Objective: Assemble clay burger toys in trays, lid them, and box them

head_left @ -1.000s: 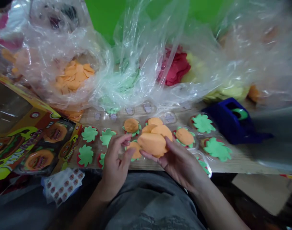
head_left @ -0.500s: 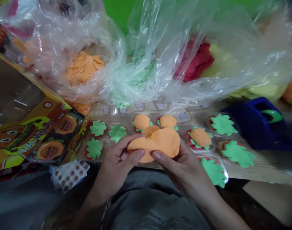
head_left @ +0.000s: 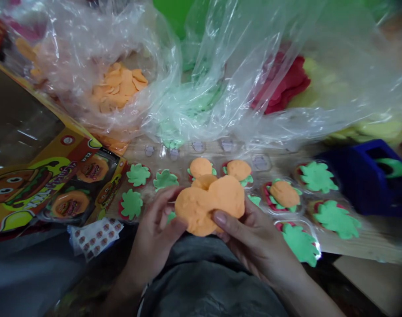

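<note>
Both my hands hold a soft orange clay lump (head_left: 209, 204) above the front edge of a clear plastic tray (head_left: 260, 163). My left hand (head_left: 154, 229) cups its left side, and my right hand (head_left: 253, 237) pinches its lower right with the thumb on top. Just behind the lump sit several orange clay rounds, one (head_left: 201, 167) resting on green frilled clay (head_left: 165, 179). Other tray cells hold green clay on red, such as one (head_left: 138, 175) near my left hand. The lump hides the tray cells directly under it.
A yellow burger-printed box (head_left: 32, 185) lies at left, with a sticker sheet (head_left: 95, 237) below it. Clear plastic bags (head_left: 88, 39) hold orange discs (head_left: 119, 86) and red clay sheets (head_left: 282, 83). A blue tape dispenser (head_left: 369, 178) stands at right.
The orange pieces in my hands now look pressed together into one lump. My hands have drawn closer around it, and the whole scene has shifted rightward in view.
</note>
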### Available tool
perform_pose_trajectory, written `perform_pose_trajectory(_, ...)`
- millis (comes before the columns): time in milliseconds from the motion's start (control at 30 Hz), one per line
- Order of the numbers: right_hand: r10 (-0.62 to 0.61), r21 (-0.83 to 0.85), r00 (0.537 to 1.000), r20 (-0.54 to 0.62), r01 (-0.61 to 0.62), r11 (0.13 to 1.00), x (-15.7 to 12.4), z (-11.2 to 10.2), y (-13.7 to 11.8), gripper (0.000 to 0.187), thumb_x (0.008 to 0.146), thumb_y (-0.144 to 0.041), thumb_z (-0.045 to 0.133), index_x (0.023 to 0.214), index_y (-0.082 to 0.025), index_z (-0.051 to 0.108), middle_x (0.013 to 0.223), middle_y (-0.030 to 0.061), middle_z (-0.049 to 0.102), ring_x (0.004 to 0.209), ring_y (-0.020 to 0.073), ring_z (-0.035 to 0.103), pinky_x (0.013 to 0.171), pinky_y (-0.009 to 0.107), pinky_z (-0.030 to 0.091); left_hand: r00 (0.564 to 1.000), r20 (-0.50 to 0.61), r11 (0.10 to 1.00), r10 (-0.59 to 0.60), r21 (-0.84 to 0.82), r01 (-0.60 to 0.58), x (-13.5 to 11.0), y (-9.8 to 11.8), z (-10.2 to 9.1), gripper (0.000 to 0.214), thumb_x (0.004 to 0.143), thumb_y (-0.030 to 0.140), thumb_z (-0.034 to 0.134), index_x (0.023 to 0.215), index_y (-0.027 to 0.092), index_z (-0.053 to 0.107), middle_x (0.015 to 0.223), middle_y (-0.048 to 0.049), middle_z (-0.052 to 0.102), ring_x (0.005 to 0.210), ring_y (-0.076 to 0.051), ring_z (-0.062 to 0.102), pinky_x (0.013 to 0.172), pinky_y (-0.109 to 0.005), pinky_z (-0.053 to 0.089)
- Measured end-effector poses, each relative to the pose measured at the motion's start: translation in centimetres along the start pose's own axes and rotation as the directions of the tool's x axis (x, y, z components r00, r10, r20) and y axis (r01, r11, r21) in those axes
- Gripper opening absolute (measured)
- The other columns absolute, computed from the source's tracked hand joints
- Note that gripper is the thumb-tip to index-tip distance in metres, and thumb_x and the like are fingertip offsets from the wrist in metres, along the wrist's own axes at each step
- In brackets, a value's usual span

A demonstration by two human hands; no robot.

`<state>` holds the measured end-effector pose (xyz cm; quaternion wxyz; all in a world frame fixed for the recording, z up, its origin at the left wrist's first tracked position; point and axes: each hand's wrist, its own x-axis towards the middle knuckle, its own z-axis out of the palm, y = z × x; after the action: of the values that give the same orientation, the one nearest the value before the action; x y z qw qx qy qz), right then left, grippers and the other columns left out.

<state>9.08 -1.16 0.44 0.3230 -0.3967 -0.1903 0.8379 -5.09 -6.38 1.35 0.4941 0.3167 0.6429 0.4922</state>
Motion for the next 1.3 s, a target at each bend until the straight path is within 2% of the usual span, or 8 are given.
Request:
perform_pose_trajectory(133,-0.033,-0.148,0.996,-0.078,0.021,0.989,1.1,-0.5,0.7,0.046,0.065,-0.033,0.079,0.107,-0.026,0.061,0.103,0.0027,0.07,0.091,0.0195,0.067,0.08,0.033,0.058,0.982,-0.068,0.977,-0.175,-0.135,0.165,1.6,-0.7,-0.8,0.027,0.071,0.041,0.072,0.087,0.019,0.066,0.08,-0.0011,0.069,0.075,-0.013,0.065,0.068,-0.02,0.053)
perform_pose_trajectory(300,-0.03,-0.082,0.979,-0.2,0.014,0.997,2.1,-2.4,1.2,0.033,0.072,-0.04,0.073,0.101,-0.026,0.063,0.11,0.0027,0.067,0.093,0.0212,0.065,0.072,0.034,0.06,0.9,-0.435,1.0,0.023,-0.007,-0.029,5.3,-2.8,-4.1,0.021,0.078,0.029,0.064,0.097,0.023,0.058,0.087,0.0017,0.067,0.079,-0.01,0.063,0.072,-0.018,0.05)
perform_pose_trajectory(467,0.027,0.013,0.984,-0.174,-0.025,1.0,1.9,-2.6,1.2,0.025,0.074,-0.036,0.071,0.096,-0.027,0.066,0.108,0.0025,0.067,0.098,0.0233,0.065,0.078,0.037,0.06,0.985,-0.158,0.909,0.065,0.417,0.007,7.3,-4.6,-4.1,0.019,0.078,0.021,0.06,0.097,0.021,0.059,0.086,-0.0039,0.067,0.082,-0.02,0.063,0.079,-0.035,0.05)
perform_pose_trajectory(567,0.05,0.038,0.994,-0.096,-0.047,0.998,1.7,-1.7,0.8,0.036,0.073,-0.038,0.072,0.105,-0.026,0.064,0.109,0.0048,0.067,0.097,0.0244,0.066,0.076,0.036,0.06,0.941,-0.17,0.701,0.294,0.707,-0.092,6.9,-4.3,-3.1,0.019,0.076,0.02,0.062,0.095,0.021,0.065,0.102,-0.0083,0.063,0.105,-0.026,0.055,0.099,-0.046,0.037)
perform_pose_trajectory(833,0.029,-0.158,0.992,0.12,-0.009,0.987,0.8,-1.0,0.6,0.05,0.077,-0.039,0.069,0.123,-0.027,0.055,0.115,0.0067,0.064,0.094,0.0213,0.065,0.078,0.035,0.058,0.973,0.228,0.97,-0.021,0.241,-0.035,3.1,0.8,-1.7,0.016,0.083,0.033,0.059,0.094,0.024,0.067,0.085,0.0012,0.068,0.076,-0.013,0.063,0.068,-0.022,0.051)
perform_pose_trajectory(967,-0.06,-0.283,0.988,0.143,0.099,0.954,0.1,-0.5,0.1,0.047,0.079,-0.036,0.068,0.123,-0.032,0.055,0.11,0.003,0.066,0.077,0.0148,0.067,0.07,0.029,0.058,0.98,0.0,0.917,0.197,0.354,-0.185,2.0,1.4,-1.2,0.014,0.084,0.025,0.058,0.096,0.024,0.064,0.096,0.0001,0.065,0.085,-0.012,0.061,0.074,-0.022,0.05)
perform_pose_trajectory(1100,-0.105,-0.383,0.982,0.158,0.159,0.91,-0.4,0.4,-0.3,0.038,0.073,-0.025,0.073,0.109,-0.03,0.063,0.108,0.0005,0.068,0.095,0.0161,0.066,0.082,0.027,0.056,0.883,0.106,0.734,0.458,0.515,-0.442,1.5,1.9,-0.6,0.014,0.079,0.024,0.065,0.094,0.024,0.065,0.102,-0.0005,0.063,0.102,-0.014,0.057,0.091,-0.026,0.045)
perform_pose_trajectory(1300,-0.001,-0.252,1.0,-0.01,-0.001,0.968,1.2,-1.2,0.6,0.035,0.067,-0.034,0.077,0.098,-0.026,0.064,0.104,-0.0001,0.067,0.068,0.0098,0.064,0.066,0.024,0.057,0.866,-0.178,0.835,0.468,0.408,-0.368,1.0,-0.1,-2.6,0.011,0.083,0.015,0.058,0.092,0.023,0.058,0.084,0.0033,0.065,0.079,-0.01,0.064,0.069,-0.02,0.051)
